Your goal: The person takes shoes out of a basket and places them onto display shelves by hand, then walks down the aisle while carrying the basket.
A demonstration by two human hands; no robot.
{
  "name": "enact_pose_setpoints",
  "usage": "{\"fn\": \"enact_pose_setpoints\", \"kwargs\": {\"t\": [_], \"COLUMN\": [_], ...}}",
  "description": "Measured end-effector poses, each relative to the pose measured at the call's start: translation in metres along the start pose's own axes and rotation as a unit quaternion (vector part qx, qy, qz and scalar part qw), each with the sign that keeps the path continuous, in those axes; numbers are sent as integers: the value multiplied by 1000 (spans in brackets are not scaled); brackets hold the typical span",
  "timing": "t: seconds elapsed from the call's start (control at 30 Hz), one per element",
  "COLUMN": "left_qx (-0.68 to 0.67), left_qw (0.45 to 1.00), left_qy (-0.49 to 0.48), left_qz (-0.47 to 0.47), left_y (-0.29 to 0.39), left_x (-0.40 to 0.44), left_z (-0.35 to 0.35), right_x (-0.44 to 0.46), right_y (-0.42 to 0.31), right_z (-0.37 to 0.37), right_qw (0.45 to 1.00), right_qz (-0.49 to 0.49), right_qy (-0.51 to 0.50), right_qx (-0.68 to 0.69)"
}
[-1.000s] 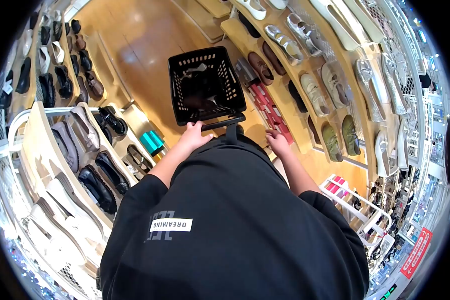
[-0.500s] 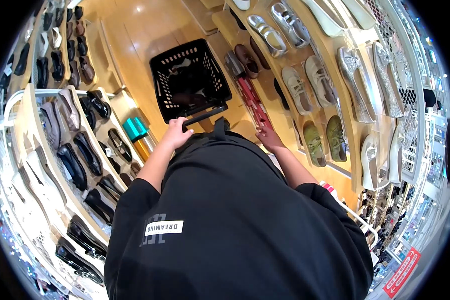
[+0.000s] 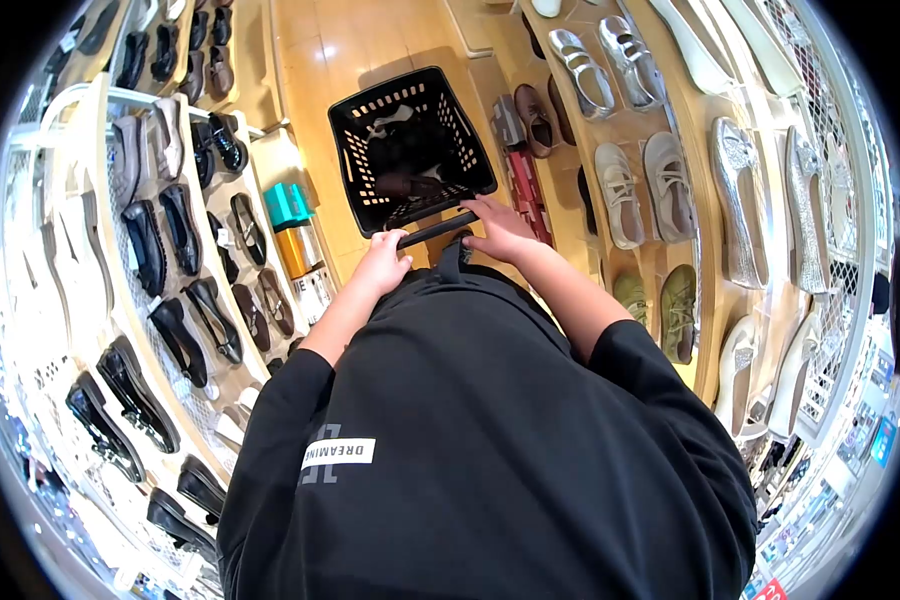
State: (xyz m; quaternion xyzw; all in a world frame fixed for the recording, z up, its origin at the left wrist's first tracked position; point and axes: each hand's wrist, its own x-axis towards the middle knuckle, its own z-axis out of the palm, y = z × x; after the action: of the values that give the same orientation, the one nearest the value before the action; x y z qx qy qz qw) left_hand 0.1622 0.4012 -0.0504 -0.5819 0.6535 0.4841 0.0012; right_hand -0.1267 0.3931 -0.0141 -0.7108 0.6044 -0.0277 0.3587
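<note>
A black basket (image 3: 347,165) with slotted walls stands out in front of me over the wooden floor, with dark items and something whitish inside. My left hand (image 3: 382,262) is wrapped round the left end of its black handle bar (image 3: 438,229). At the bar's right end, my right hand (image 3: 497,229) has its fingers closed over the handle. A black strap (image 3: 450,260) hangs down between both hands, against my black top.
Shelves (image 3: 120,290) of dark shoes run along the left, with a teal box (image 3: 288,204) beside them. On the right, shelves (image 3: 685,350) hold silver, white and green shoes. Red boxes (image 3: 523,185) line the right shelf's foot. Wooden floor (image 3: 315,50) stretches ahead.
My right hand, earlier off the handle at the right, has moved left and closed on it. The shelves have shifted in view, and my left hand has stayed on the handle.
</note>
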Motion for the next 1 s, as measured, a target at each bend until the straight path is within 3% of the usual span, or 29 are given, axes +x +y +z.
{"fn": "enact_pose_setpoints", "kwargs": {"t": [0.33, 0.4, 0.6, 0.9, 1.0], "left_qx": [30, 43, 71, 65, 55], "left_qw": [997, 999, 996, 996, 996], "left_qy": [47, -6, 24, 31, 52], "left_qz": [51, -19, -40, -49, -45], "left_y": [-38, -24, -51, -88, -96], "left_x": [-46, -68, -102, -141, -144], "left_z": [11, -3, 7, 31, 40], "right_x": [-40, -48, -84, -135, -148], "right_y": [-10, -14, -43, -75, -74], "right_z": [43, 63, 98, 144, 151], "right_qw": [999, 998, 995, 995, 996], "right_qz": [4, 14, 29, 55, 20], "right_qy": [-24, -39, -100, -84, -86], "right_qx": [34, 46, -8, -6, 22]}}
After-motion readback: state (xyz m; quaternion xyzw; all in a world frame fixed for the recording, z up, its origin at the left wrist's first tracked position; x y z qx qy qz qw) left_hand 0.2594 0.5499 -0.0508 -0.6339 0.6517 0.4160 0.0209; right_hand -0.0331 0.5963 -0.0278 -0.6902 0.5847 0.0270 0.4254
